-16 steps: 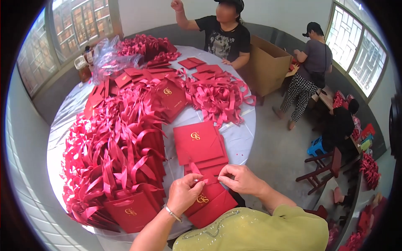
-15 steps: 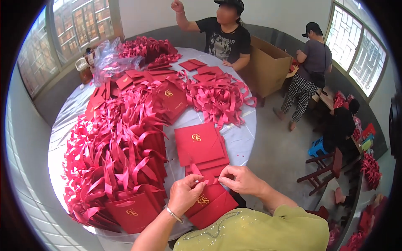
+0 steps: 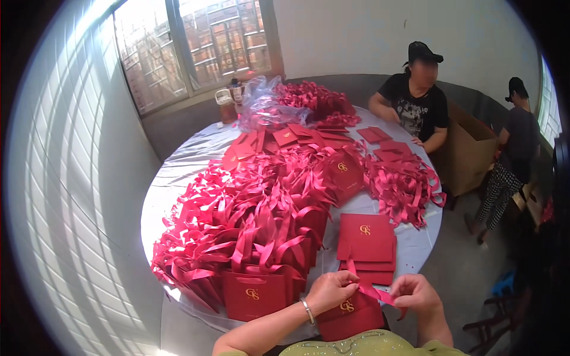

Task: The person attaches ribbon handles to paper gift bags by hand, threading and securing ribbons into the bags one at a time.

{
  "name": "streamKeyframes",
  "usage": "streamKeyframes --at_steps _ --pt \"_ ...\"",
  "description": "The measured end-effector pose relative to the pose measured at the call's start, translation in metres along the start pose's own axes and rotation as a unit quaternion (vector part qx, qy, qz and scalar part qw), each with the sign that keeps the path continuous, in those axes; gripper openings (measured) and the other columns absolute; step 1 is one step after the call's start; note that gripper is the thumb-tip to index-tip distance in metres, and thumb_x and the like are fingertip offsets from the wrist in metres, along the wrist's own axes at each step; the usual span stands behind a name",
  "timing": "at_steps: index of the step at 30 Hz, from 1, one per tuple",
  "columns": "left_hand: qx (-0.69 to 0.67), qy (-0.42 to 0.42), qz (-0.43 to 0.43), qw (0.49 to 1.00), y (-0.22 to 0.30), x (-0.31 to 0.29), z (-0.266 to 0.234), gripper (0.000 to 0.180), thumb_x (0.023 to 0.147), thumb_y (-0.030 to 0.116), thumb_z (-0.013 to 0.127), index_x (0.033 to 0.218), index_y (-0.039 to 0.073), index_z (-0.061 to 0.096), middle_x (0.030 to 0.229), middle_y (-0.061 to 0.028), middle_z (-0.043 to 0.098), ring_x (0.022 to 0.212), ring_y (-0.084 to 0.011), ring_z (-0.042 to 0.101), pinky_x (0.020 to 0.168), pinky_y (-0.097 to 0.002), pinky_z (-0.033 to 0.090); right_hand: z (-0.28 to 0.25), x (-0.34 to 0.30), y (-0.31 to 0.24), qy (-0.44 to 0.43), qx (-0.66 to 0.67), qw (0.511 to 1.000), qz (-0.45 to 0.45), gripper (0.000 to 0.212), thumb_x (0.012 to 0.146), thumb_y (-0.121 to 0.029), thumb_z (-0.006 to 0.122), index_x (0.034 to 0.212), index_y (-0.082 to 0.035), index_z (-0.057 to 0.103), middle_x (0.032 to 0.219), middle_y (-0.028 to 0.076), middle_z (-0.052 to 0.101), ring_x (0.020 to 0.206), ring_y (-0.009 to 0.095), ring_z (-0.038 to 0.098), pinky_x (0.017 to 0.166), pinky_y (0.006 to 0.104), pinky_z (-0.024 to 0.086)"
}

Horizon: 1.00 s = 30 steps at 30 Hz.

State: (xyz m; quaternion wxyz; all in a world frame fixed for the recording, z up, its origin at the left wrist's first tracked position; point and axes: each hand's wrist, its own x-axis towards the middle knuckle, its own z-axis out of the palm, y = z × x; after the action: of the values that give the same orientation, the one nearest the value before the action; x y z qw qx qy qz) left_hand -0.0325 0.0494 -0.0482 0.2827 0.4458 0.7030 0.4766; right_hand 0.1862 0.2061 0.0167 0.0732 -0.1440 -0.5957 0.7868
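A pink-red ribbon [image 3: 373, 291] stretches between my two hands, over a red paper bag [image 3: 356, 323] with a gold emblem close to my body. My left hand [image 3: 332, 292], with a bracelet at the wrist, pinches one part of the ribbon. At the other end, my right hand [image 3: 417, 293] holds the ribbon between thumb and fingers, and a short tail hangs below it. Just beyond my hands lies a stack of flat red bags [image 3: 367, 237]. To the left, many red bags with ribbon handles [image 3: 255, 296] stand packed in rows.
A round table [image 3: 178, 160] with a pale cover holds everything. Loose ribbons [image 3: 407, 190] lie heaped at its right, clear plastic [image 3: 267, 101] at the back. A co-worker [image 3: 415, 104] is at the far side, beside a large cardboard box [image 3: 469, 148]; another person [image 3: 516, 130] stands farther right.
My view has swung left. My hands have drawn apart, with more ribbon showing stretched between them. The co-worker's raised arm has come down to the table.
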Motion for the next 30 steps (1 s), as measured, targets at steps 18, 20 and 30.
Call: streamKeyframes --at_steps 18,20,30 --pt "0.070 -0.019 -0.054 0.996 0.012 0.003 -0.008 0.023 0.088 0.028 0.073 0.104 0.011 0.075 0.081 -0.0095 0.075 0.071 -0.0194 0.073 0.063 -0.0328 0.054 0.009 0.039 0.013 0.033 0.151 0.914 -0.374 0.030 0.084 0.013 0.062 0.112 0.004 0.069 0.102 0.016 0.064 0.082 0.021 0.063 0.076 0.0326 0.052" --pt "0.053 -0.016 -0.049 0.997 0.008 0.003 -0.006 0.023 0.088 0.028 0.073 0.104 0.011 0.075 0.081 -0.0089 0.075 0.070 -0.0190 0.073 0.064 -0.0329 0.054 0.009 0.045 0.013 0.025 0.176 0.903 -0.391 0.015 0.092 -0.005 0.072 0.105 0.002 0.069 0.103 0.014 0.062 0.085 0.020 0.061 0.075 0.0315 0.051" --pt "0.017 -0.004 -0.033 0.999 0.000 0.003 -0.001 0.021 0.087 0.025 0.073 0.101 0.010 0.075 0.075 -0.0081 0.074 0.063 -0.0185 0.070 0.059 -0.0323 0.051 0.017 0.053 -0.016 0.107 0.161 0.901 -0.388 0.015 0.102 -0.015 0.060 0.107 -0.001 0.061 0.102 0.014 0.064 0.091 0.023 0.066 0.083 0.0340 0.054"
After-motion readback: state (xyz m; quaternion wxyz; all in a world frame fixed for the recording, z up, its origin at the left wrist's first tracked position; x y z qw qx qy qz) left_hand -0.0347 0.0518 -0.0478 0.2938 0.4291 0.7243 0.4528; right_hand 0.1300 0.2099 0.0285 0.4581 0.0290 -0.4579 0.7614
